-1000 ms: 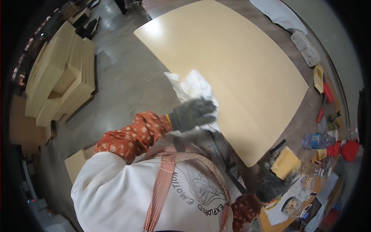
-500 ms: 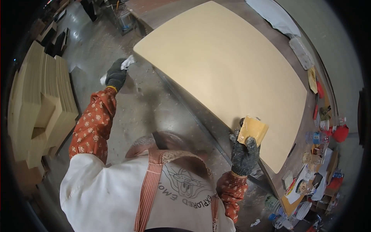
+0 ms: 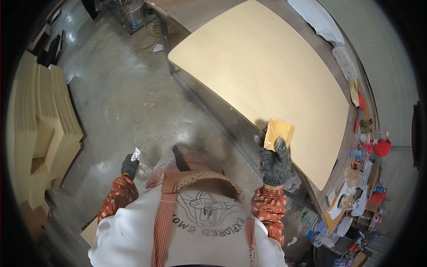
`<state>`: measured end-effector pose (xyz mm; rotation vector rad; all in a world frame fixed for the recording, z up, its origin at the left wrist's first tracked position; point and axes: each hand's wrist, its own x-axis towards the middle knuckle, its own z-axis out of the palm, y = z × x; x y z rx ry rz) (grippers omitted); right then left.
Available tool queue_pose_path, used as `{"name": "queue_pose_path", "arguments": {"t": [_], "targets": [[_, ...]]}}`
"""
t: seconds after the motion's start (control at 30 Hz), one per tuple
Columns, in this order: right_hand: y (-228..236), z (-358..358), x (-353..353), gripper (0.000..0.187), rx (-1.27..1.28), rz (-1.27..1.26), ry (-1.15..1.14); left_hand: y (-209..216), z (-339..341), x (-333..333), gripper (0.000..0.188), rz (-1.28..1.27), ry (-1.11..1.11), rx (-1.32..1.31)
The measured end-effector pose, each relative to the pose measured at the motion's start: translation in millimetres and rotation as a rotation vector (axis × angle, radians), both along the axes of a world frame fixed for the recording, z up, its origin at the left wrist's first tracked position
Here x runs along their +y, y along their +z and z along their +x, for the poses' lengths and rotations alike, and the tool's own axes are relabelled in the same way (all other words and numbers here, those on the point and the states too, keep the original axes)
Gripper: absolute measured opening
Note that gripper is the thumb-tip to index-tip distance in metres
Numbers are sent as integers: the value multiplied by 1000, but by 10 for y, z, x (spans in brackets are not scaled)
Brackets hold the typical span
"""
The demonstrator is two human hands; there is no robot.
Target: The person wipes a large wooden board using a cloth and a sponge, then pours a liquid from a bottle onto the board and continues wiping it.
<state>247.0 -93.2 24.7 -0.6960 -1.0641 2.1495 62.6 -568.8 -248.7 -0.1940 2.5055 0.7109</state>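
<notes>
Grey concrete floor fills much of the head view, with a stack of pale boards along its left and a brownish worktop to the right. Near the top, a clear bucket shows beyond the worktop's near corner, its contents too small for me to make out. Down the right rim come a long translucent plastic box, a clear bottle and, lower, some clear plastic tubs; what they hold I can't tell. On the worktop lies a large pale panel with rounded corners. My right forearm rises from below in a red floral sleeve, wrist nearly straight, and the gloved fingers of my right hand grip a yellow block at the panel's near edge; whether the two touch, I can't tell. Low over the floor, well apart from the panel, my left hand is clenched around a white cloth.
</notes>
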Motion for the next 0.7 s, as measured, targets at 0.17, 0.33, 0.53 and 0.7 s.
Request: {"name": "queue_pose_path", "arguments": {"t": [0.17, 0.33, 0.53, 0.7], "targets": [[102, -281, -62, 66, -199, 433, 53, 65, 148, -99, 36, 100, 172, -118], [-10, -593, 15, 51, -531, 952, 119, -93, 297, -174, 37, 135, 212, -83], [-1, -1466, -41, 46, -342, 1628, 332, -231, 646, -401, 38, 173, 317, -102], [-38, -2448, -390, 43, -358, 1860, 373, -411, 841, -556, 34, 215, 406, -114]]}}
